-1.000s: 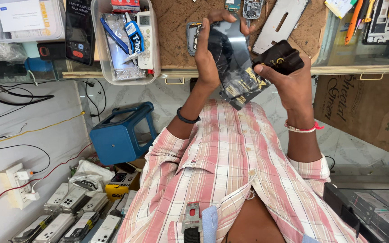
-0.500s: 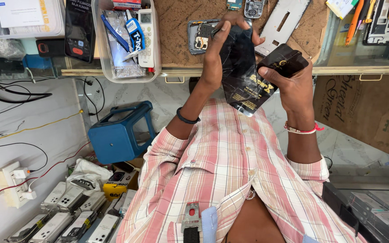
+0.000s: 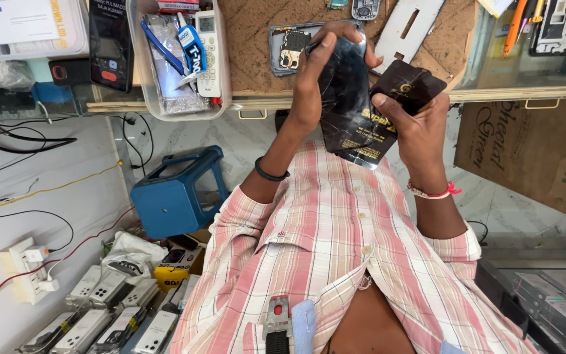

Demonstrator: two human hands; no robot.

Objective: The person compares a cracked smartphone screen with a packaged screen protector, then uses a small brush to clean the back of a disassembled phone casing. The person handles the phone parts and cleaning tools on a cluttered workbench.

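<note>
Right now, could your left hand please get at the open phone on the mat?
Probably not freely: the left hand grips the cracked panel, though the open phone lies just beyond it on the mat.

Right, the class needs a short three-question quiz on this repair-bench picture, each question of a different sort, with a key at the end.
1. Multiple choice: what does the left hand grip?
A) a white remote
B) a cracked dark screen panel
C) a blue stool

2. True or false: the right hand holds a black card next to the panel.

3. Fill in the gap: the wristband on the left arm is ____ in colour.

Key: 1 B; 2 true; 3 black.
</note>
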